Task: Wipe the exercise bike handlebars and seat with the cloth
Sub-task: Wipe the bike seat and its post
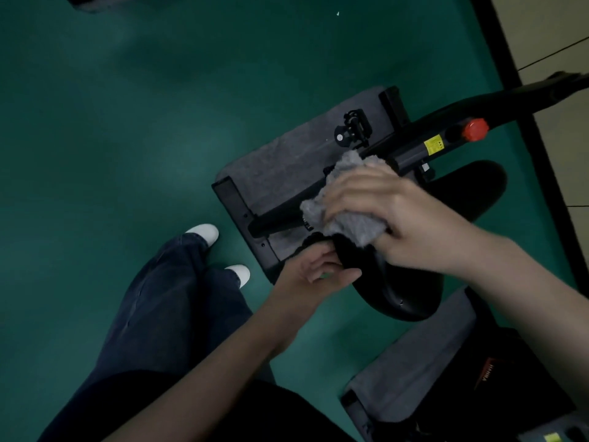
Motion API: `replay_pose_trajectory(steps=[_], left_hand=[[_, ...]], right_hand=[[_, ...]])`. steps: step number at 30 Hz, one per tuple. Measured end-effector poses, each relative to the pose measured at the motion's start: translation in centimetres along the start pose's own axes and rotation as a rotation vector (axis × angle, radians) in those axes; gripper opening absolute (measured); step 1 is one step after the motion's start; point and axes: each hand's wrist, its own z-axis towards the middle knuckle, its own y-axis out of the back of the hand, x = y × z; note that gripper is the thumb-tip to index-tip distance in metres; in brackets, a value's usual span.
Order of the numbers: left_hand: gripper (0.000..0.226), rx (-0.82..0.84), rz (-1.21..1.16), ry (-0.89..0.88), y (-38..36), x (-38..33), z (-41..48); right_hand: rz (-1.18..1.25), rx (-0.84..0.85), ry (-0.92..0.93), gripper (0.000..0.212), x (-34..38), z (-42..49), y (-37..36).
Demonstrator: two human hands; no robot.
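I look down on a black exercise bike. Its black seat (398, 291) shows below my hands, narrow nose pointing left. My right hand (392, 215) presses a fluffy grey cloth (344, 199) onto the front of the seat, fingers spread over it. Under it, my left hand (315, 269) grips the seat's nose, thumb on top and fingers curled beneath. The bike frame (471, 122) runs up to the right with a red knob (475, 129) on it. The handlebars are out of view.
The bike stands on a grey mat (287, 161) with a black base bar (236, 205) and a pedal (352, 126). Green floor (127, 122) spreads to the left. My legs and white shoes (204, 232) are at lower left. Another mat and machine (430, 362) sit at lower right.
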Motion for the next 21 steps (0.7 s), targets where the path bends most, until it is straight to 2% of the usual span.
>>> replay_pose_trajectory(steps=[5,9,11,14,17,19,21], left_hand=[[0.028,-0.020,-0.033,0.020,-0.2,0.1,0.0],[0.039,0.005,-0.038,-0.001,-0.1,-0.1,0.0],[0.042,0.004,-0.016,-0.003,-0.2,-0.2,0.1],[0.037,0.021,0.008,0.008,0.0,-0.6,0.2],[0.034,0.046,0.100,0.025,0.3,-1.1,0.5],[0.051,0.024,0.195,0.021,0.6,-1.8,1.1],[0.085,0.011,0.340,-0.010,1.3,-2.8,1.8]], right_hand=[[-0.039,0.067,0.051,0.061,0.4,-1.8,0.0],[-0.061,0.079,-0.008,0.049,-0.6,0.8,1.1],[-0.004,-0.015,-0.121,0.040,-1.5,1.9,1.3],[0.101,-0.161,-0.401,0.021,-3.5,2.3,1.5],[0.114,-0.272,-0.597,0.018,-4.4,0.4,0.9],[0.074,-0.453,-0.611,0.031,-2.9,-1.6,-0.5],[0.051,-0.638,-0.575,0.050,-0.6,-3.3,-2.6]])
